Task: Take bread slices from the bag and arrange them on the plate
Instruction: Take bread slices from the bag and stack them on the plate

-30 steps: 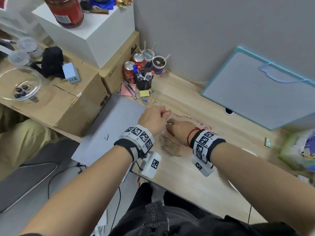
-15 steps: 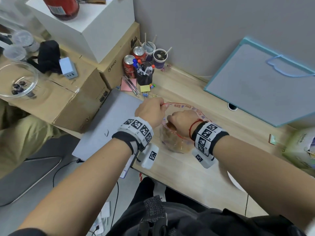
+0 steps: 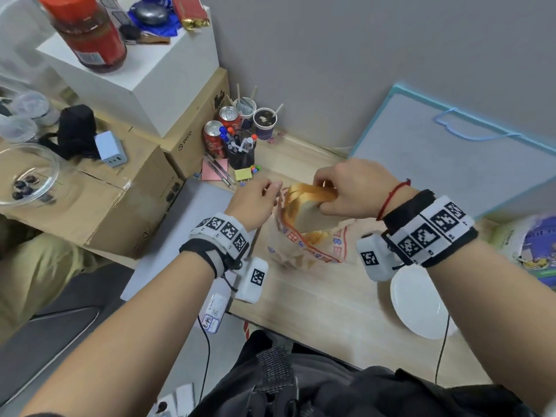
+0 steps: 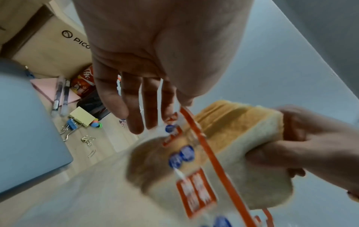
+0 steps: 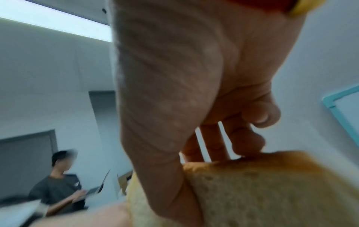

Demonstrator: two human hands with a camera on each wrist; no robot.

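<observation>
Two hands worked over a wooden desk [image 3: 316, 299], w/ a grey wall behind. Largest thing on it: a grey board w/ teal edge [image 3: 469, 164], leaning at far right. At left stood cardboard boxes [image 3: 99, 188], a white box [image 3: 144, 73] stacked on one and a red-lidded jar [image 3: 87, 34] on top of that. A grey laptop [image 3: 180, 233] lay shut at the desk's left edge, just beside the bag.

Bread bag [image 3: 304, 245], clear w/ orange and blue print, sat mid-desk btwn the hands, mouth up. White plate [image 3: 418, 305] lay near right, partly under the right forearm, apart from the bag, nothing seen on it.

Right hand [image 3: 352, 188] was clamped on a stack of bread slices [image 3: 310, 206], thumb on the near crumb face, fingers over the crust, the stack lifted partly out of the bag's mouth. More slices [image 4: 155, 161] showed blurred inside the bag in the left wrist view. Left hand [image 3: 255, 200] pinched the bag's rim w/ thumb and forefinger; the other fingers [image 4: 136, 107] hung straight.

Far left on the desk: pen cup [image 3: 240, 152], two red cans [image 3: 219, 130], two paper cups [image 3: 255, 118], pink note, yellow sticky pad [image 3: 243, 174], binder clips [image 4: 71, 126].
</observation>
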